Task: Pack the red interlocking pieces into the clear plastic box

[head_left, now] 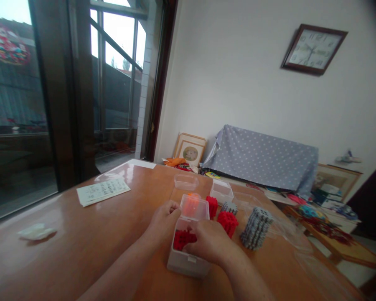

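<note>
Lid (196,210): could fall onto the right hand (209,240) if the left hand (164,215) bumps it.
Red pieces (179,240): might scatter under an uneven tug; knobbly, packed in a block (count unclear) inside the translucent box (181,262).
Left hand: fingers curled together at the lid's edge; any hold, I cannot tell.
Right hand: fingers bent into the box, at the red pieces; grip hidden.

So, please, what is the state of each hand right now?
Left hand: curled at the open lid; grip cannot be told.
Right hand: at the red pieces inside the box; grip cannot be told.
</note>
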Available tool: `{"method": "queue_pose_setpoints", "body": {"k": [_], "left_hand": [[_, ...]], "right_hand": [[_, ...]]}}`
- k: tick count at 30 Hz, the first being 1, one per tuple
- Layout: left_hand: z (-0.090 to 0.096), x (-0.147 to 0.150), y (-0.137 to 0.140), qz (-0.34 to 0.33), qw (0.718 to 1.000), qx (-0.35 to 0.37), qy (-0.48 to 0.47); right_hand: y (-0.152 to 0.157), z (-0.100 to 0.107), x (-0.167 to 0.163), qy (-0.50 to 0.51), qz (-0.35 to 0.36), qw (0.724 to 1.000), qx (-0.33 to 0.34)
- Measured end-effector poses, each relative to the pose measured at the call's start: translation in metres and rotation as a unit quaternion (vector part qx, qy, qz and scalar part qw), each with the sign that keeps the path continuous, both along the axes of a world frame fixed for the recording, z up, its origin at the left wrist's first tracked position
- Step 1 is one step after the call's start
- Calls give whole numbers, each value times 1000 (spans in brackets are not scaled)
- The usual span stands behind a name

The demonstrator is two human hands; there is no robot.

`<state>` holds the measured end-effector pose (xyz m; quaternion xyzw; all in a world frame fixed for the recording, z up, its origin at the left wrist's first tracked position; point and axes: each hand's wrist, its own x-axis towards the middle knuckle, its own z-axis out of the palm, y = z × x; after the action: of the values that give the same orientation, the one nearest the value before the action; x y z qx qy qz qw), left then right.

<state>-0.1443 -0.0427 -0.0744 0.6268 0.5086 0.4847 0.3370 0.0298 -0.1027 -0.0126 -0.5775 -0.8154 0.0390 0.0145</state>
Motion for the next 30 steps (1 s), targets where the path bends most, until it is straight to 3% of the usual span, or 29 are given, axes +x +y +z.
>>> {"method": "queue_pose_setpoints", "body": {"k": [6,14,30], "left_hand": [[0,0,0,-9,1000,-3,-8],[3,1,-3,-9,1000,-3,-2],[4,0,-2,-4,1000,-3,9]], "right_hand": [[-1,-6,-2,-9,-8,1000,18],[-8,-5,9,65,-13,998,19],[-2,-4,3,-6,35,999,40]]}}
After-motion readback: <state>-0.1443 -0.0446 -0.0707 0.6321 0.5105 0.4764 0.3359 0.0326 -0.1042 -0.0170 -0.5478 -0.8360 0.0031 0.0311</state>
